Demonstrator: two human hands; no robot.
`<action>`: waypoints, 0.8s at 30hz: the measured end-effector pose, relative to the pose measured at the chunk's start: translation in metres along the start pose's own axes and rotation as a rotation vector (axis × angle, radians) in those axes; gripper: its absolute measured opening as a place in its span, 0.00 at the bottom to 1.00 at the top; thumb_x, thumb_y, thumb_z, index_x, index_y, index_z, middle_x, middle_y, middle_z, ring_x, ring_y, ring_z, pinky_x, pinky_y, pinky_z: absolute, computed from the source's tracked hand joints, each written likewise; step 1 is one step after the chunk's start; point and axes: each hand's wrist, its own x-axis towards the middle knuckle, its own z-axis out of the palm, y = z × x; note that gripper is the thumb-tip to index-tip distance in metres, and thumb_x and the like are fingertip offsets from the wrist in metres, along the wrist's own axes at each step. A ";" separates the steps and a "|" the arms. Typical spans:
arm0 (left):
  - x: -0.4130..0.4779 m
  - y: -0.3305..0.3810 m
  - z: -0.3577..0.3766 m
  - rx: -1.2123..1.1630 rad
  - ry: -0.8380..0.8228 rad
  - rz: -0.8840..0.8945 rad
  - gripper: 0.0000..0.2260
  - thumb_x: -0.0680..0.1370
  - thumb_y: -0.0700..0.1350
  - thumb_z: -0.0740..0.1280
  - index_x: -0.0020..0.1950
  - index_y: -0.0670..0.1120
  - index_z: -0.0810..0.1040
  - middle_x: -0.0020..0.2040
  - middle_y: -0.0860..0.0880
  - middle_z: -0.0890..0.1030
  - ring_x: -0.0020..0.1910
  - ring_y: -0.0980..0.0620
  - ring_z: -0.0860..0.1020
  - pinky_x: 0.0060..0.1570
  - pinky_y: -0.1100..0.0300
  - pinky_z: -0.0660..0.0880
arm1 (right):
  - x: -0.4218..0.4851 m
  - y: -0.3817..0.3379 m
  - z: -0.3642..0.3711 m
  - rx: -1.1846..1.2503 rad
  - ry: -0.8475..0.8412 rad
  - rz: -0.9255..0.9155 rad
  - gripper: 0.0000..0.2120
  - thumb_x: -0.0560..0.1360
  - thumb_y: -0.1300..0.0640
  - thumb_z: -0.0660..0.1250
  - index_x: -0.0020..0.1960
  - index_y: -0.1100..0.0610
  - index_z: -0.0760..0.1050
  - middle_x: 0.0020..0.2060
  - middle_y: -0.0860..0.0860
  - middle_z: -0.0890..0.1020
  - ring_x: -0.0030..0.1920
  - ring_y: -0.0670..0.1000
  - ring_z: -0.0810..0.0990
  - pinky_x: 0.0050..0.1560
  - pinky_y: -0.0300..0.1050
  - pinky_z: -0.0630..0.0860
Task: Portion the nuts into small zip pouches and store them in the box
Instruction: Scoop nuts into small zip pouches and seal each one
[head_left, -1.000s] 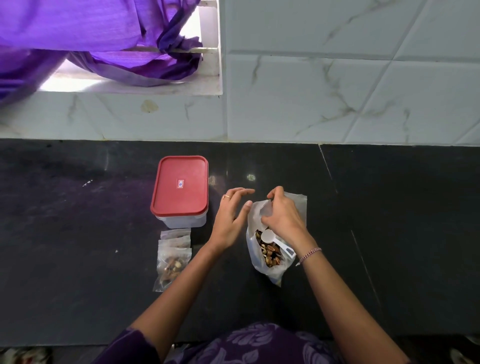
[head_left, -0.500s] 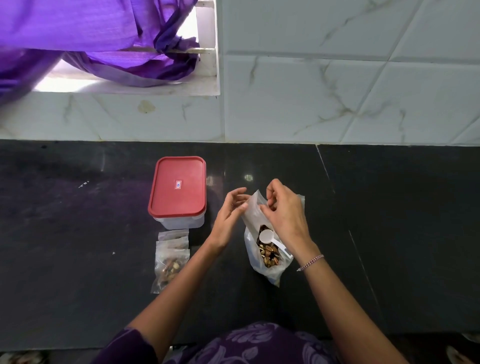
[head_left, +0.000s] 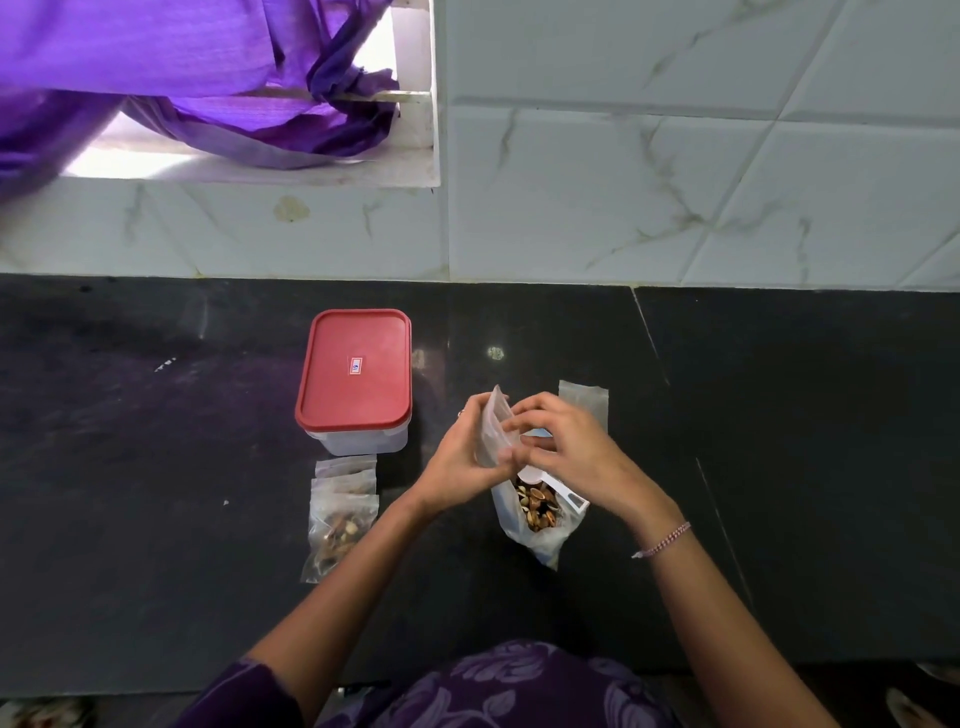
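A black stone counter (head_left: 156, 519) fills the lower half of the view, its polished surface speckled and faintly reflecting light. A thin seam (head_left: 655, 348) crosses it on the right, running from the wall (head_left: 727, 182) toward the near edge. The wall behind is laid in large pale tiles with grey marble veins and dark grout lines. At upper left a window (head_left: 415, 78) with a white frame is set into it, a thin bar (head_left: 384, 95) across the opening. A purple curtain (head_left: 156, 52) hangs bunched over the bar and down to the sill (head_left: 260, 174). Bright daylight comes in beneath the cloth. A brownish stain (head_left: 291, 209) marks the tile below the sill.
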 end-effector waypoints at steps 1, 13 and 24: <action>0.000 0.001 0.000 -0.008 0.001 0.009 0.33 0.68 0.58 0.73 0.67 0.47 0.65 0.58 0.49 0.75 0.58 0.48 0.76 0.59 0.45 0.76 | -0.001 0.004 -0.001 -0.028 -0.022 -0.020 0.17 0.71 0.53 0.72 0.59 0.55 0.79 0.55 0.43 0.72 0.54 0.42 0.76 0.53 0.31 0.75; -0.003 0.000 0.001 0.081 -0.027 -0.002 0.29 0.70 0.50 0.73 0.66 0.45 0.65 0.57 0.47 0.74 0.57 0.47 0.76 0.57 0.44 0.76 | -0.007 0.006 -0.003 -0.388 0.066 -0.251 0.06 0.77 0.51 0.66 0.52 0.51 0.75 0.55 0.44 0.68 0.55 0.41 0.68 0.53 0.38 0.74; -0.018 -0.004 0.002 0.101 0.012 -0.016 0.26 0.71 0.58 0.72 0.63 0.51 0.68 0.58 0.55 0.74 0.58 0.51 0.75 0.58 0.47 0.75 | -0.019 0.022 0.009 -0.066 0.212 -0.011 0.14 0.71 0.46 0.71 0.53 0.49 0.76 0.49 0.41 0.72 0.48 0.39 0.74 0.45 0.35 0.75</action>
